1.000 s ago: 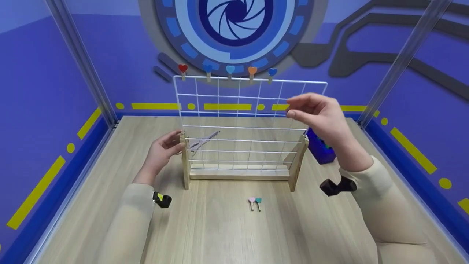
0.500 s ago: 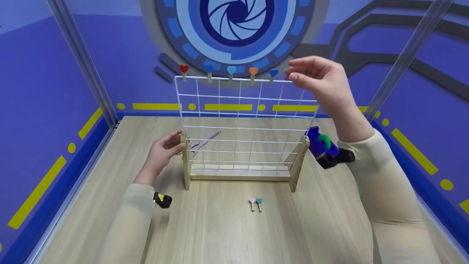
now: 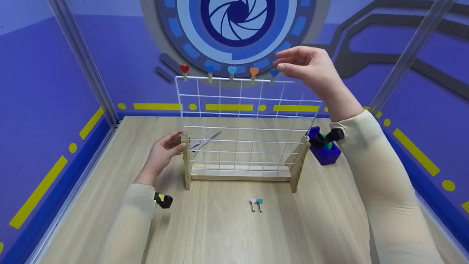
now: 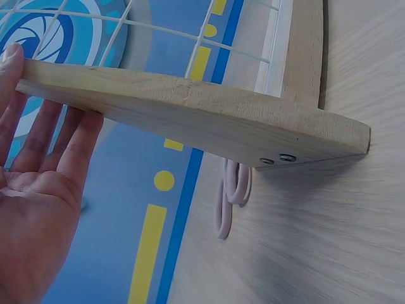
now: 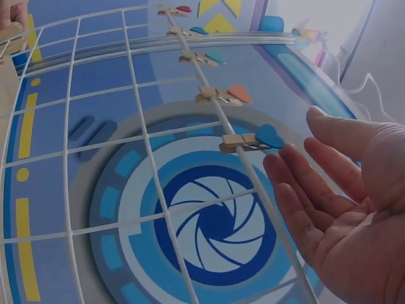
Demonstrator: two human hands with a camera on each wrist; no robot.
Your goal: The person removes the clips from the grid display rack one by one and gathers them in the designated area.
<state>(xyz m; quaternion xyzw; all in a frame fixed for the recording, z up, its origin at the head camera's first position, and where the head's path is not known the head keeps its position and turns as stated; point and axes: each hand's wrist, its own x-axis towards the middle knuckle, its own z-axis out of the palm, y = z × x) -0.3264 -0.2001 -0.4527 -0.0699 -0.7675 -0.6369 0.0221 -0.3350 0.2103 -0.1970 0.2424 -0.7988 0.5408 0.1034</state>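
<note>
In the head view, a white wire grid rack (image 3: 240, 98) stands on two wooden side posts. My left hand (image 3: 161, 154) holds the left wooden post (image 3: 186, 161); the left wrist view shows the thumb on one side and the fingers on the other. Along the top wire sit several heart clothespins: red (image 3: 184, 69), blue, light blue (image 3: 232, 70), orange (image 3: 254, 71) and dark blue (image 5: 269, 136). My right hand (image 3: 306, 68) is at the dark blue one, its thumb and fingers spread apart and fingertips right beside the heart.
Two more heart clothespins, pink (image 3: 253, 201) and teal (image 3: 259, 202), lie on the table before the rack. Behind the wires are scissors (image 3: 207, 142) with pale loop handles (image 4: 237, 183). A blue tape dispenser (image 3: 326, 156) stands beyond the right post, partly behind the wrist camera.
My right hand has risen from in front of the grid's right side to the top wire, then shifted left to the dark blue clothespin. The left hand has stayed on the post.
</note>
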